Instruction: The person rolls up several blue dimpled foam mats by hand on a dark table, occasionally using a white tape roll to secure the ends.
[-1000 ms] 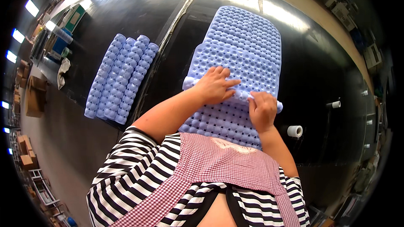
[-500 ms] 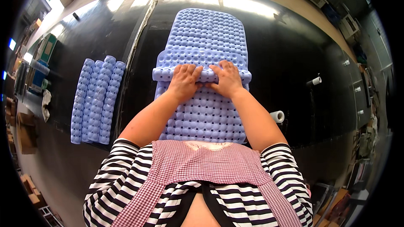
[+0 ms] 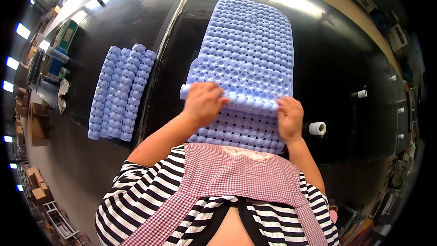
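Note:
A lavender-blue bubbled bath mat (image 3: 241,70), partly rolled at its near end, lies on another bath mat (image 3: 248,23) of the same kind that stretches out flat beneath it. My left hand (image 3: 203,102) curls over the roll near its left end, slightly blurred. At the right end, my right hand (image 3: 290,117) has its fingers bent around the roll, thumb side inward. Below the roll, dark square holes show in the flat lower mat. Both palms are hidden.
Several rolled bath mats (image 3: 120,93) lie side by side on the black table (image 3: 350,64) at left. White-ended rollers stand at right, one near (image 3: 317,129) and one farther (image 3: 362,94). A ragged strip (image 3: 175,16) crosses the table. Boxes (image 3: 38,123) stand beyond the left edge.
My hands have spread from the middle of the roll toward its two ends. The rolled part lies nearer to me, and more of the upper mat's flat part shows. The view has shifted.

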### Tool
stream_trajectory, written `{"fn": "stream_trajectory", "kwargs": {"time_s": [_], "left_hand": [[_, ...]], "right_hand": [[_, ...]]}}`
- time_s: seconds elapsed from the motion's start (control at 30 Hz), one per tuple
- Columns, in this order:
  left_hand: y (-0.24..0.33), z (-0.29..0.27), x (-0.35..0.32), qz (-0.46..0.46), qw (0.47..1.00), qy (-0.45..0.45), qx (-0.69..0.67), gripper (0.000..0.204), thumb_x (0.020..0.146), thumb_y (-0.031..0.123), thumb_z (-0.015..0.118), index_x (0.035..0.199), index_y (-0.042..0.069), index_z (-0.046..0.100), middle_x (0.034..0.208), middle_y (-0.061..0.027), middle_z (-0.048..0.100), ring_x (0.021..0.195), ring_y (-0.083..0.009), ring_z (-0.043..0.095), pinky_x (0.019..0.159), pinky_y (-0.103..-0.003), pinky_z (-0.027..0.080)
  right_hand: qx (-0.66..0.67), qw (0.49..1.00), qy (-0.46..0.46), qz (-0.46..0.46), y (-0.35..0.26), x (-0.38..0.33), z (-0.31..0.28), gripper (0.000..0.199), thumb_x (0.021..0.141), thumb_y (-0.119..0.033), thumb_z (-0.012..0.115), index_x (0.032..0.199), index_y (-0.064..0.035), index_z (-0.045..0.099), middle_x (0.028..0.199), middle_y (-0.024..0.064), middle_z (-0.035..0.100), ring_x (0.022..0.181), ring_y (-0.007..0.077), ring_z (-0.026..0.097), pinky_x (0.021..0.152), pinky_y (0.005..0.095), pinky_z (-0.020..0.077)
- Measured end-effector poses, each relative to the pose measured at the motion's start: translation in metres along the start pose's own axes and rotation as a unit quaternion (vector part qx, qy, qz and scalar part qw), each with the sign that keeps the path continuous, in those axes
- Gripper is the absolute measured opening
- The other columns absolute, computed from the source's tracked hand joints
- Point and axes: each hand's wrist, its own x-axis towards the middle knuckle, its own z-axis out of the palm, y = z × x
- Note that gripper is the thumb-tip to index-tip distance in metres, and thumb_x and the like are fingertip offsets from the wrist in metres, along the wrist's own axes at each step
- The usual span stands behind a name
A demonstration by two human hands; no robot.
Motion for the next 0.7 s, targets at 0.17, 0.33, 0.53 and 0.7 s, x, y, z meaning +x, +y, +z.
{"fn": "stream_trajectory", "kwargs": {"time_s": [0.17,0.33,0.53,0.7], "left_hand": [[-0.055,-0.032,-0.037,-0.229,0.955,-0.023,-0.185,0.016,0.095,0.02,0.069,0.101,0.005,0.074,0.129,-0.0167,0.065,0.126,-0.0335,0.058,0.108,-0.044,0.043],[-0.041,-0.018,-0.092,-0.345,0.815,0.06,-0.462,0.076,0.092,0.009,0.069,0.155,-0.008,0.031,0.151,-0.0227,0.048,0.137,-0.0284,0.05,0.116,-0.04,0.039],[-0.026,-0.011,-0.12,-0.254,0.86,0.076,-0.436,0.078,0.095,0.007,0.061,0.161,-0.005,0.021,0.166,-0.026,0.027,0.152,-0.0336,0.033,0.122,-0.042,0.029],[-0.037,0.0,-0.133,-0.063,0.943,0.109,-0.307,0.068,0.102,0.029,0.065,0.159,0.007,0.035,0.17,-0.0234,0.017,0.155,-0.0371,0.026,0.123,-0.045,0.028]], "right_hand": [[0.283,0.918,-0.016,0.276,-0.009,-0.056,-0.013,0.024,0.1,-0.006,0.063,0.123,-0.0031,0.069,0.152,0.0215,0.051,0.137,0.0282,0.053,0.114,0.0378,0.0405],[0.361,0.87,0.064,0.329,-0.047,-0.085,-0.011,0.046,0.096,0.001,0.064,0.14,-0.0024,0.055,0.155,0.0224,0.049,0.138,0.0264,0.053,0.111,0.0348,0.043],[0.497,0.766,0.119,0.389,-0.058,-0.089,-0.01,0.058,0.102,0.001,0.058,0.154,0.0077,0.034,0.143,0.018,0.058,0.128,0.02,0.058,0.11,0.0319,0.0433],[0.414,0.832,0.108,0.354,-0.046,-0.094,0.001,0.051,0.104,-0.01,0.063,0.148,0.0089,0.044,0.133,0.0158,0.064,0.117,0.0174,0.063,0.1,0.0293,0.0496]]}}
